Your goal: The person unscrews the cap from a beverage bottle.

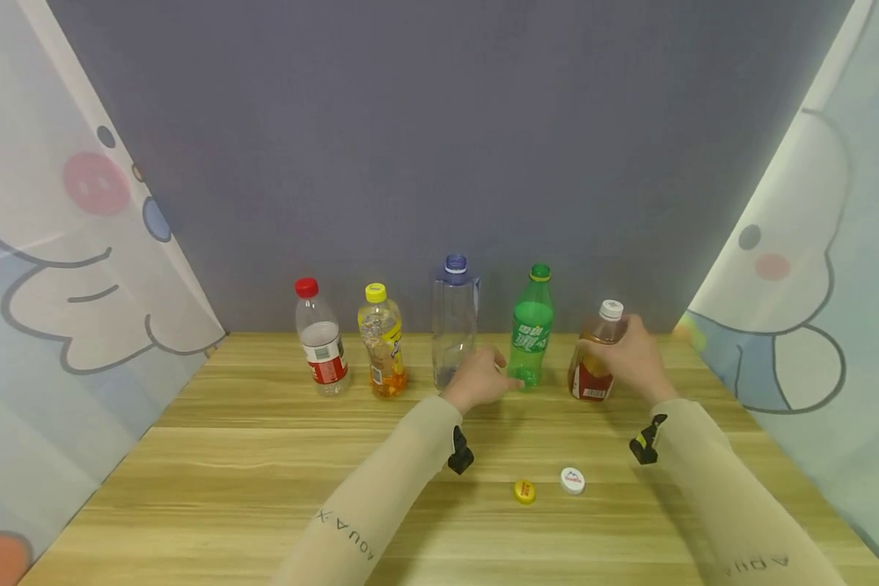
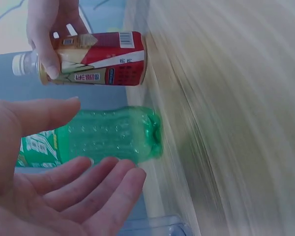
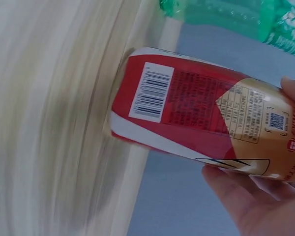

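Red-labelled bottle in right fingers, green bottle beside

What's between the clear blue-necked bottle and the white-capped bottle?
Head view: the green soda bottle, upright, with the left hand near its base, on the side toward the clear bottle.

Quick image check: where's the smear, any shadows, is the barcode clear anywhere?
Head view: fairly even light, soft shadow on the tabletop beside the right sleeve; left wrist view: tabletop badly streaked, green bottle somewhat soft; right wrist view: tabletop streaked too, but the barcode on the red-and-gold bottle shows distinct bars.
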The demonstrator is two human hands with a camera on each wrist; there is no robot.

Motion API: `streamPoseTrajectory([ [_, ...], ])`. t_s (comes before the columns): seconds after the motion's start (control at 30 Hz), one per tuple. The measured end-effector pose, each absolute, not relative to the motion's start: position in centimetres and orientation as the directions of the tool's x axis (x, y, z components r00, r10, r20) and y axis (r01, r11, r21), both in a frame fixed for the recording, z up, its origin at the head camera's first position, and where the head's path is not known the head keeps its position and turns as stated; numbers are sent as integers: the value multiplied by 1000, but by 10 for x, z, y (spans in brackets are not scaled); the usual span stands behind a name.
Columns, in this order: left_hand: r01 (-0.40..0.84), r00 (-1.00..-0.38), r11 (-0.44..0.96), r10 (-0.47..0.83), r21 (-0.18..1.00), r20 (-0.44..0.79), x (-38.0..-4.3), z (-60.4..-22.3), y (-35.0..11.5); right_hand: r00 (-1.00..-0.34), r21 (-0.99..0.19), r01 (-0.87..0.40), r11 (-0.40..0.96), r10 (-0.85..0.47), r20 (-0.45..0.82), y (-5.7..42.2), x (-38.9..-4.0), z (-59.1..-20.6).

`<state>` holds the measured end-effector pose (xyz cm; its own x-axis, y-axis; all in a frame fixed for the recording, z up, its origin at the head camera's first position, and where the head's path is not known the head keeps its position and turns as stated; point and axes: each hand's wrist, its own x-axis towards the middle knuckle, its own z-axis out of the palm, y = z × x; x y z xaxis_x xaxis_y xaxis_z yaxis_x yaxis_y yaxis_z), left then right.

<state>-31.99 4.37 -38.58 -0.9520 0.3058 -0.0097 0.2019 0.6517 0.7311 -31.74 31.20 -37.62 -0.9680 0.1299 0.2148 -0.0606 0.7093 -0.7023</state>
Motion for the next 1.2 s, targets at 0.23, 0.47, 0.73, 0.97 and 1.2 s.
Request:
streamPoseTrajectory([
  [0.23, 291, -910, 606, 414, 740, 20, -308, -391, 37, -976, -700, -54, 712, 111, 188, 306, -305, -376],
  [0.47, 311, -905, 617, 425, 723, 27, -293, -398, 24, -977, -697, -77, 713, 84, 194, 299, -290, -374],
  [0.73, 337, -910, 623, 407, 706, 75, -285, -405, 10, -980, -701, -125, 702, 22, 197, 279, -274, -370],
  [0.97, 359, -904, 608, 414, 708, 104, -279, -405, 4, -971, -663, -187, 725, -34, 237, 257, -264, -372],
  [1.2, 350, -907, 596, 410, 723, 101, -271, -403, 1, -957, -673, -263, 691, -100, 272, 235, -255, -374],
])
